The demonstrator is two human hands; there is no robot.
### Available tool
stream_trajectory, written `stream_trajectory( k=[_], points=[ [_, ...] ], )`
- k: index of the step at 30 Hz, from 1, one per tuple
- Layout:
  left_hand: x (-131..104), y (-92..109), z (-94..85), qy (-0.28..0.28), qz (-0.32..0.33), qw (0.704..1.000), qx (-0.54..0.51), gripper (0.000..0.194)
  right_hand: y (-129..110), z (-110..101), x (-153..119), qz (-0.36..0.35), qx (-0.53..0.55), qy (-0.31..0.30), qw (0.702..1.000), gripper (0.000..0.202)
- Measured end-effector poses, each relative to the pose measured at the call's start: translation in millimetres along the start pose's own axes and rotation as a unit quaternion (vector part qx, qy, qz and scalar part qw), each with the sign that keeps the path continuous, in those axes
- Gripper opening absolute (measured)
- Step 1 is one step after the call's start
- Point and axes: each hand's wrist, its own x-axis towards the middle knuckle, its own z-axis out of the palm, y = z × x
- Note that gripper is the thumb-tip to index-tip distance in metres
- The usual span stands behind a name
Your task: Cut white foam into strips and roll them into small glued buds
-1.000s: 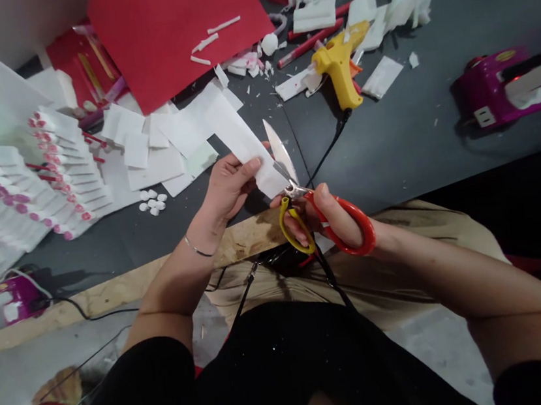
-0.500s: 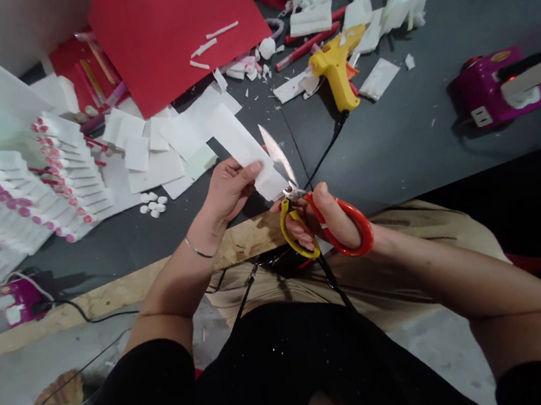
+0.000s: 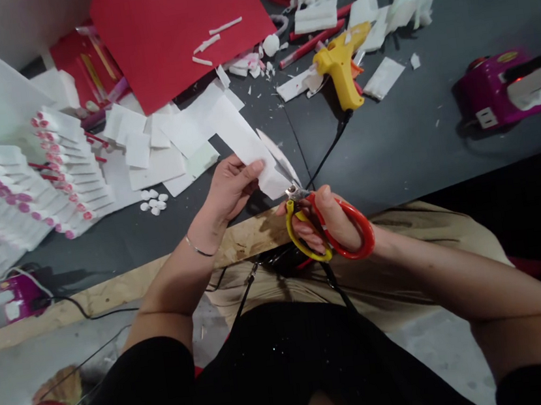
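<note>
Left hand (image 3: 228, 189) pinches a white strip (image 3: 246, 138) by its near end, right hand (image 3: 339, 221) gripping scissors (image 3: 294, 191) (exact contact unclear).

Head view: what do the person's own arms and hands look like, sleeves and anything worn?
Both the left hand and right hand are ungloved. The black sleeves are short. A thin, silver-coloured bangle circles the left wrist.
</note>
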Motion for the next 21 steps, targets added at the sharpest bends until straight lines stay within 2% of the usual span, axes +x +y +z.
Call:
stream_trajectory(
  k=[4, 11, 16, 21],
  points=[
    [1, 2, -3.1, -0.005, 0.027, 0.999, -0.018, 0.063, -1, -2, -2, -0.01, -0.023, -0.006, 1.0, 0.078],
    [6, -3, -8.9, 0.035, 0.024, 0.999, -0.001, 0.048, 1, -1, -1, -0.012, -0.033, -0.005, 0.999, 0.076],
    [5, -8, -6.0, 0.012, 0.012, 1.0, -0.006, 0.051, 3, -1, -1, -0.055, -0.052, -0.009, 0.997, 0.069],
    [2, -9, -0.6, 0.004, 0.016, 1.0, -0.012, 0.05, 3, 1, -3, -0.064, -0.075, 0.001, 0.995, 0.066]
  ],
)
